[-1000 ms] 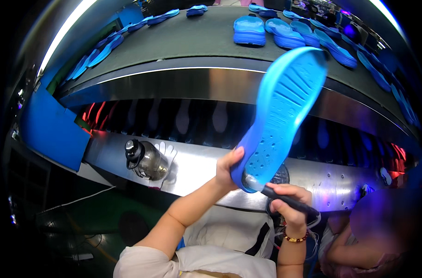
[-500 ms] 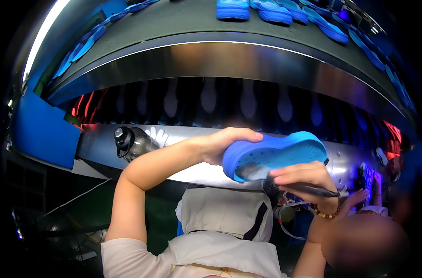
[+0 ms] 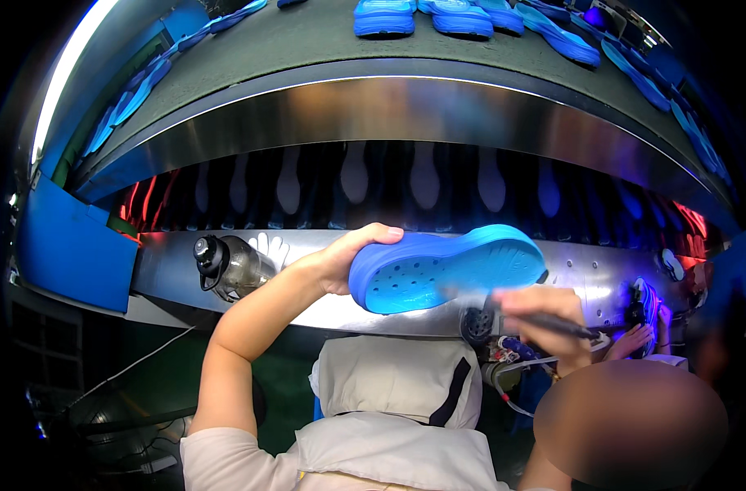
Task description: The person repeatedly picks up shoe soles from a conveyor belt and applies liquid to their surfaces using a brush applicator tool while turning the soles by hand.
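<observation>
Remotely, I see 1 left hand [image 3: 348,258] curled around 1 end of 1 blue, dimpled, foot-shaped sole [image 3: 434,266] above 1 silver metal bench [image 3: 606,282], 1 right hand [image 3: 557,319] wrapped around 1 black-handled brush [image 3: 557,325] blurred beside it, and 1 smoky, black-lidded bottle [image 3: 246,268] at left.

Shoe factory by its look, rows of blue soles [image 3: 385,18] on a long dark belt [image 3: 299,45], a steel bench [image 3: 340,308] below its edge, red glow [image 3: 133,204] in the gap [image 3: 314,209] between, a held sole [image 3: 438,274] above the bench, a co-worker's hand [image 3: 629,340] farther along it.
</observation>
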A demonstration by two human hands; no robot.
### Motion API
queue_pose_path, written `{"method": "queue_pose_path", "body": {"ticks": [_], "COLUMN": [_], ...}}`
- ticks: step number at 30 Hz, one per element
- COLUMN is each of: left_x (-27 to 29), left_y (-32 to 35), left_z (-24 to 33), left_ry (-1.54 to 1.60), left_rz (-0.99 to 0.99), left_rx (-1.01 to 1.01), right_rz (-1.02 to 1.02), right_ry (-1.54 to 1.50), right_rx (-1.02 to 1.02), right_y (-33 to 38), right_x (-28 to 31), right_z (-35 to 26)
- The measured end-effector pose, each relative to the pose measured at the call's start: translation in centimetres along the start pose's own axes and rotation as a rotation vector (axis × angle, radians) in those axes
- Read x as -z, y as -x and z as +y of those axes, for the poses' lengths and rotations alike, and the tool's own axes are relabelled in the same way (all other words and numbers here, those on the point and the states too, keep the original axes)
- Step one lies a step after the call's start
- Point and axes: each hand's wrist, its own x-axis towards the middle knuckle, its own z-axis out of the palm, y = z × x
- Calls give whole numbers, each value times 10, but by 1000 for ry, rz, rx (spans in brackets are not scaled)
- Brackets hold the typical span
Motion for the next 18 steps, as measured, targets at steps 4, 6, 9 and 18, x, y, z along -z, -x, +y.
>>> {"method": "queue_pose_path", "body": {"ticks": [4, 6, 9, 18], "left_x": [-1, 9, 32, -12], "left_y": [8, 17, -28, -72], "left_z": [7, 6, -38, -67], "left_ry": [11, 107, 451, 553], "left_rz": [38, 96, -344, 36], "left_rx": [-91, -120, -524, -566], "right_rz": [-47, -82, 177, 278], "right_ry": [38, 18, -52, 280], "right_rx": [65, 71, 141, 278], "right_y": [8, 15, 9, -34], "right_x": [-8, -13, -29, -64], "right_z": [16, -1, -11, 32]}}
